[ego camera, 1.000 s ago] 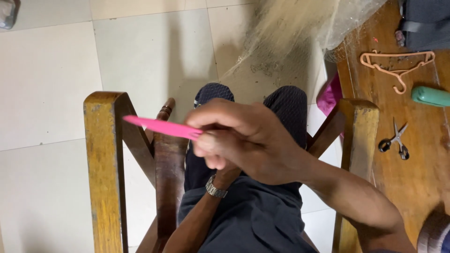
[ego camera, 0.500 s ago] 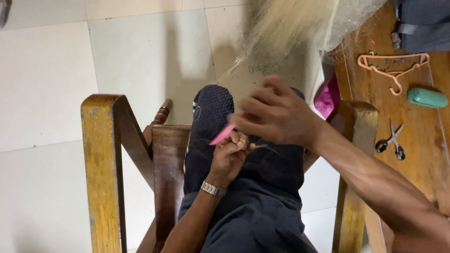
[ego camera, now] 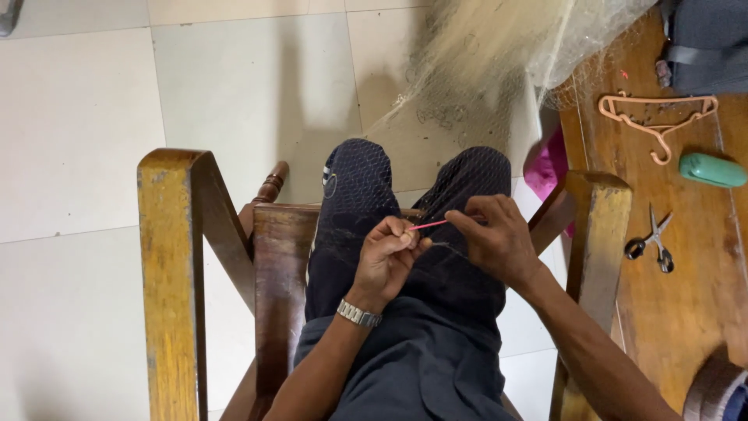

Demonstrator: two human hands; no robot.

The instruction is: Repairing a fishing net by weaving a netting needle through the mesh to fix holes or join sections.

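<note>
Pink netting needle [ego camera: 430, 225] spans between left hand [ego camera: 386, 261] and right hand [ego camera: 492, 238].

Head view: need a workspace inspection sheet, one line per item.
Surface: wooden table at right; pale tiled floor below.
Job's things: pink needle between both hands; fine net draped over the knees and the table corner.
Clutter: scissors, green case, peach hanger, dark bag on the table.
Hands: left hand pinches the needle; right hand fingers the net at its tip.
Cables: nothing seen.
Surroundings: wooden chair arms; wristwatch; pink item by the table.
</note>
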